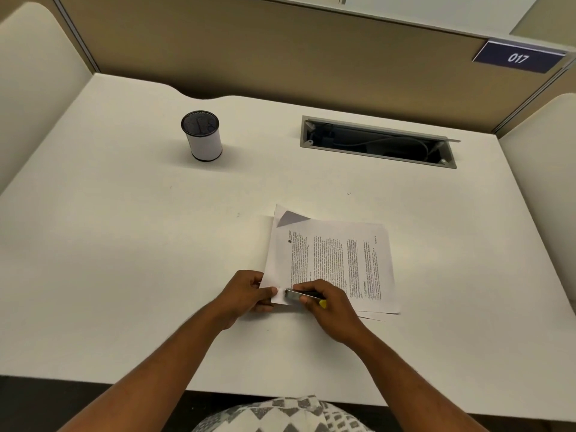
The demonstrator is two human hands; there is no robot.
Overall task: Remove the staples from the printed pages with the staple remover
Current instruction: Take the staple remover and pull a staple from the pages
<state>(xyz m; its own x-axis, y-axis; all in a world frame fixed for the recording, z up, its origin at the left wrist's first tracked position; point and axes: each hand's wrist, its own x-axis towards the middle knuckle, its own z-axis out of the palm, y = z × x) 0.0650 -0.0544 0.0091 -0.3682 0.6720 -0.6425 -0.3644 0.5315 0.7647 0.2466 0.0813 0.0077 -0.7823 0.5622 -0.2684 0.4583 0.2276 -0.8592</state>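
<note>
**Both hands at the near corner of the stapled pages**

Reaching in from the lower edge, forearms converging over the white desk (124, 244). Left hand (246, 294) curled around the near left corner of the printed pages (330, 263), thumb on top, fingers tucked under the edge, pinching the paper. Right hand (330, 307) just beside it, knuckles up, fingers wrapped around the staple remover (296, 295), gripping it low over the sheet. Metal tip of the remover pointing left toward the left thumb, touching or nearly touching the paper at that corner; a yellow bit of the tool showing under the right palm. Staple itself too small to make out.

Pages lying flat on the desk, text running sideways, far left corner folded over, lower sheets peeking out along the near right edge. Stack directly under and beyond both hands.

Further back on the left, a cylindrical pen cup (202, 135), well apart from the pages. To the right of it, an open cable slot (377, 141) in the desk. On the partition, a blue sign (519, 57) reading 017.
</note>
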